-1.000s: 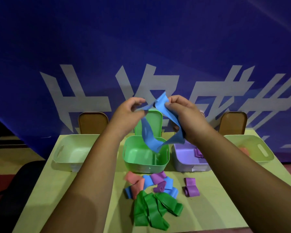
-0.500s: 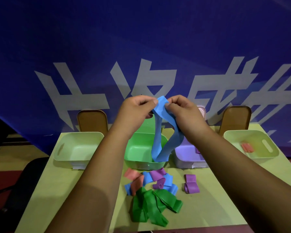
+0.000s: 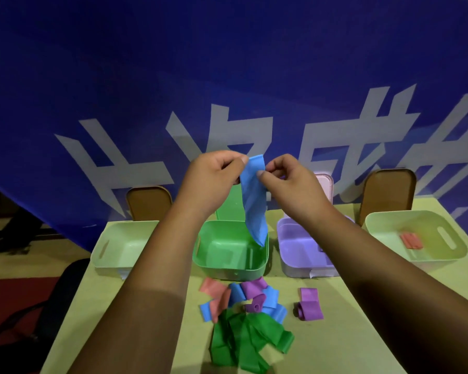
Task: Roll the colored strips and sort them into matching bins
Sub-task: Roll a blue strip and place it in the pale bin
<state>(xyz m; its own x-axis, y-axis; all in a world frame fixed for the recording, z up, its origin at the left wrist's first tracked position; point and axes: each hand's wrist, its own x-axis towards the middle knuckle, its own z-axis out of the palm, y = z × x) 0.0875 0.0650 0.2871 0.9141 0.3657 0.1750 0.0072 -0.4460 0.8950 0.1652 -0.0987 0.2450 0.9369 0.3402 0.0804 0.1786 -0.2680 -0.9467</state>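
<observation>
So, above the yellow-green table (image 3: 362, 306) and its square green plastic bin (image 3: 229, 255), a long, floppy blue strip (image 3: 253, 206) hung unrolled, slightly twisted, its top edge pinched by left hand (image 3: 214, 176) and right hand (image 3: 289, 182).

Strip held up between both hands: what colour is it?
The strip is plain blue; the head view shows it.

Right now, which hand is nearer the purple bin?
Right. The right hand is raised above the purple bin's back left corner; the left hand is raised above the green bin, one bin farther left. Both pinch the blue strip.
</observation>
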